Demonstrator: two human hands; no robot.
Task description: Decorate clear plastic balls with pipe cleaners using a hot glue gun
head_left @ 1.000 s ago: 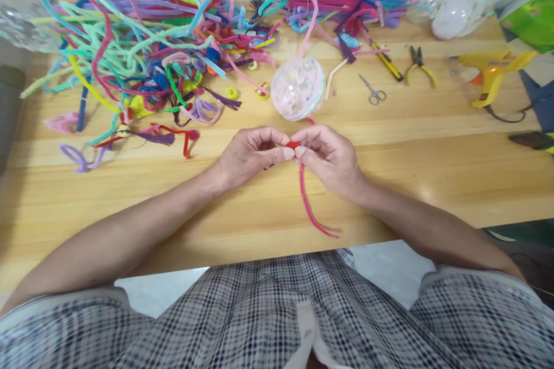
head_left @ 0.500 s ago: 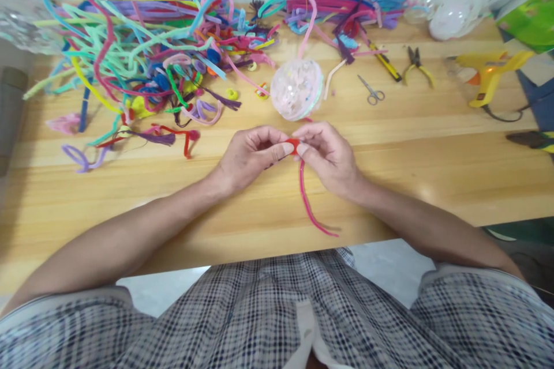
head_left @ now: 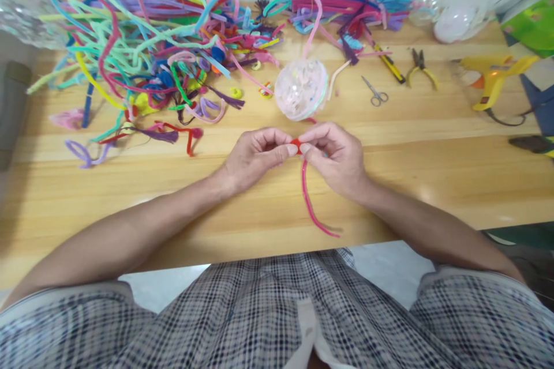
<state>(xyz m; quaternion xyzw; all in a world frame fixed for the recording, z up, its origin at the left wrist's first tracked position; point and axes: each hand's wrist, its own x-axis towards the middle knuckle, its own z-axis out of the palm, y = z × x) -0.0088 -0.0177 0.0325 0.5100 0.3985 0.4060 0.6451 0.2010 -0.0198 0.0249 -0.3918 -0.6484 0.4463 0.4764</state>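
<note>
Between my two hands is a small red fuzzy piece [head_left: 296,144], mostly covered by fingertips, so its full shape is hidden. My left hand [head_left: 258,155] pinches it from the left with thumb and forefinger. From the other side, the thumb and fingers of my right hand [head_left: 335,155] are closed on it too. A deep pink pipe cleaner [head_left: 308,202] curves down below my right fingertips toward the table's front edge; whether it joins the red piece I cannot tell. Just beyond my hands sits a clear round container [head_left: 302,89] with small bits inside.
A tangled heap of pipe cleaners [head_left: 142,46] covers the back left, and a second bundle [head_left: 346,3] lies at the back. Small scissors [head_left: 375,92], a yellow cutter [head_left: 390,66], pliers [head_left: 419,69] and a yellow glue gun [head_left: 493,78] lie to the right.
The whole scene has shifted slightly right in view. Less of the red piece shows between my fingertips, which are closer together. Both hands keep their pinch.
</note>
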